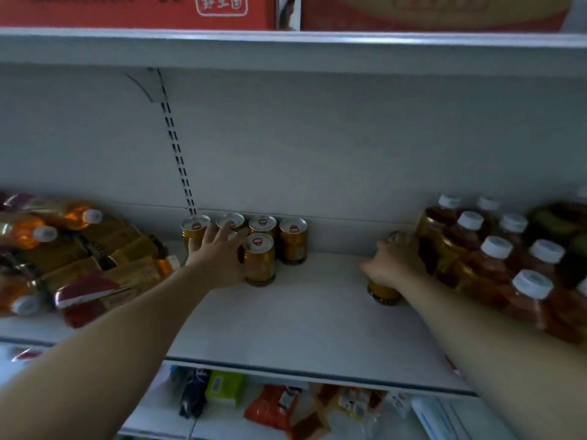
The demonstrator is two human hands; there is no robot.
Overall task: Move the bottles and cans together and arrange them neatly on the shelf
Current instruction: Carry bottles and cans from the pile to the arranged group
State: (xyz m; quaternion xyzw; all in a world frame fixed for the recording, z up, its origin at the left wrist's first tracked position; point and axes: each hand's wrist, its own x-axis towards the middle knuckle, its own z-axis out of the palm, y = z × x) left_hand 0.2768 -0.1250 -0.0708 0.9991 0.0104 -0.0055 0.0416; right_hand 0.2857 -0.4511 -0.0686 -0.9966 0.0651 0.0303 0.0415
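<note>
On the shelf, towards its right edge, the right hand grips an upright can just beside the bottles. Farther back and well to its left, the left hand rests open-fingered against the cans along the back edge.

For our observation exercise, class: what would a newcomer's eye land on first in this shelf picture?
The left hand, fingers spread, touches the gold cans clustered at the back of the shelf, while the right hand grips a lone gold can farther right. White-capped bottles crowd the right end, and orange bottles lie tumbled at the left.
</note>
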